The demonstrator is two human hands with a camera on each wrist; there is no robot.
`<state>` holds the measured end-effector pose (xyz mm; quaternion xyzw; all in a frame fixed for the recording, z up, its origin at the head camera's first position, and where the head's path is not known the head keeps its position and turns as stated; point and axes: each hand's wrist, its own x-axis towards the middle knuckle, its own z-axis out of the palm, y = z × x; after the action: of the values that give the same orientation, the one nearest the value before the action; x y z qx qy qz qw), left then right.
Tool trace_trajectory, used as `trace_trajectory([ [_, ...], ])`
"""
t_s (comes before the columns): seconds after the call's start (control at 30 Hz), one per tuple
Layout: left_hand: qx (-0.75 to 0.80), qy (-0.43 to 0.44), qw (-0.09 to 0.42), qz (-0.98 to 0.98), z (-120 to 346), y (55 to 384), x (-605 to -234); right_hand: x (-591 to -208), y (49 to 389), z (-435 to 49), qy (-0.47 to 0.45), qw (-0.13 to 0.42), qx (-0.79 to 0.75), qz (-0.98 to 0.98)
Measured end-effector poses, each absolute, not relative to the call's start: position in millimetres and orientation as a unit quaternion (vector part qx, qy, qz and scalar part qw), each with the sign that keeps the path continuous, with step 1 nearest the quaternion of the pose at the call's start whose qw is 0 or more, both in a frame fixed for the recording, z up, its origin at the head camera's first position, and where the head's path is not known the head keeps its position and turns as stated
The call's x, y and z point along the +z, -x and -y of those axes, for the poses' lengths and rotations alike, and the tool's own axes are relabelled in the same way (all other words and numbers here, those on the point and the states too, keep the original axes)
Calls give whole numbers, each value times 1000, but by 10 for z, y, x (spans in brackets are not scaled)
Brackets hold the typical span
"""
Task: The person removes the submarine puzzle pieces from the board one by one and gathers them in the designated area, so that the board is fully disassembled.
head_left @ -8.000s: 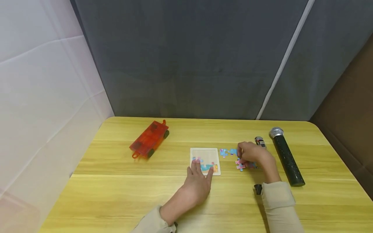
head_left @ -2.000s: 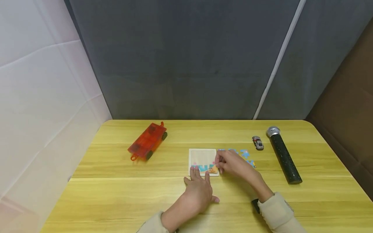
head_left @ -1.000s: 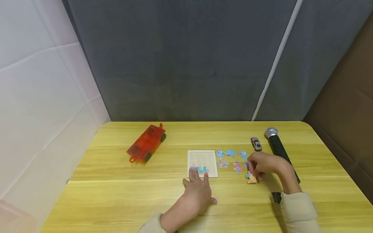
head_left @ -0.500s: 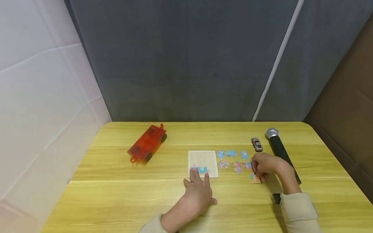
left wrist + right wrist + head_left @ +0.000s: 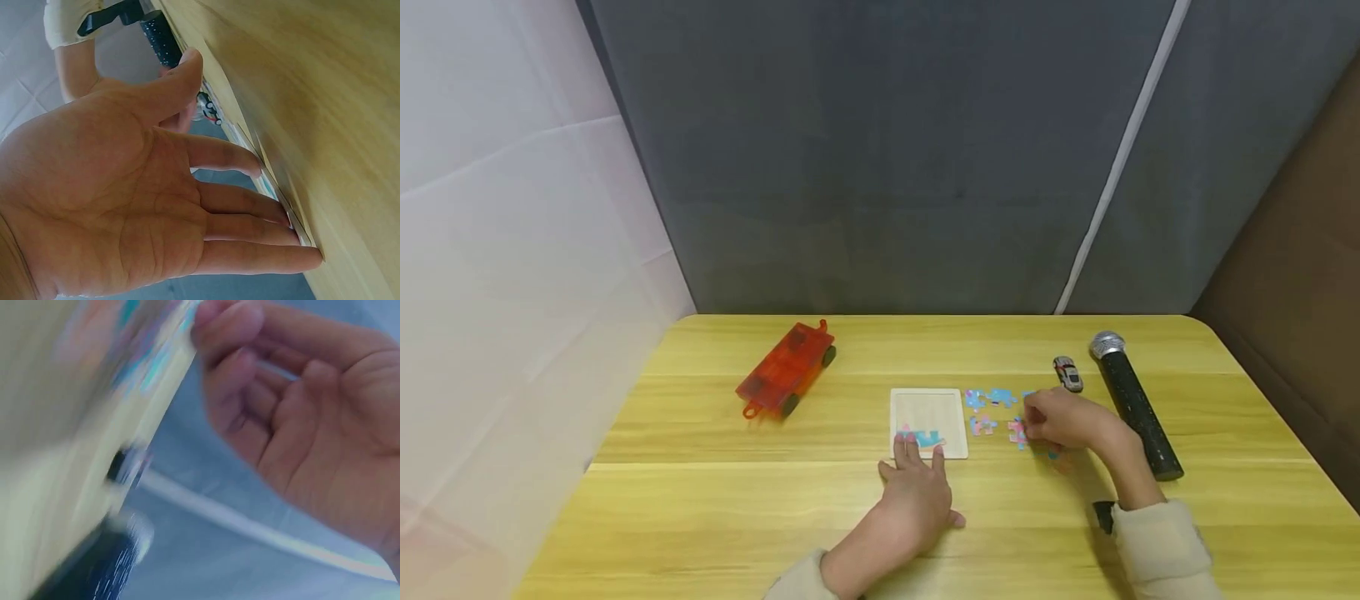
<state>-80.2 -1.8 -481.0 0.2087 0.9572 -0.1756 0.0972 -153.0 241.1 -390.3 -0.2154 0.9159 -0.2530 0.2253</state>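
Note:
In the head view my left hand (image 5: 917, 504) rests its fingertips on the near edge of a square wooden puzzle tray (image 5: 965, 429), fingers straight and spread. Teal and pink pieces (image 5: 927, 438) lie along the tray's near side, partly under the fingers. To the right, my right hand (image 5: 1063, 418) is low over the loose jigsaw pieces, its fingers curled beside a pink piece (image 5: 1017, 432). The right wrist view is blurred, and whether a piece is pinched there is hidden. Blue pieces (image 5: 1000, 397) and a pink-blue piece (image 5: 982, 426) lie between tray and hand.
A red toy wagon (image 5: 786, 371) stands at the left. Behind the right hand are a small toy car (image 5: 1067, 373) and a black microphone (image 5: 1138, 408) with a silver head. A grey curtain (image 5: 880, 167) hangs behind the table.
My right hand went from the tray's right corner out to the loose pieces, where an orange piece now lies, then slid left toward the pink piece. The left hand stayed on the tray.

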Motion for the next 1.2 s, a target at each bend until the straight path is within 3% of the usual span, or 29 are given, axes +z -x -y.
trace_trajectory([
  [0.37, -156, -214, 106, -958, 11, 880, -4792, -3966, 1666, -1589, 343, 231, -248, -876],
  [0.7, -114, -202, 96, -968, 20, 941, -4792, -4057, 1689, -1429, 283, 256, -326, -865],
  [1.2, -116, -208, 126, -963, 61, 927, -4762, -4107, 1651, -1417, 290, 236, -329, -867],
])
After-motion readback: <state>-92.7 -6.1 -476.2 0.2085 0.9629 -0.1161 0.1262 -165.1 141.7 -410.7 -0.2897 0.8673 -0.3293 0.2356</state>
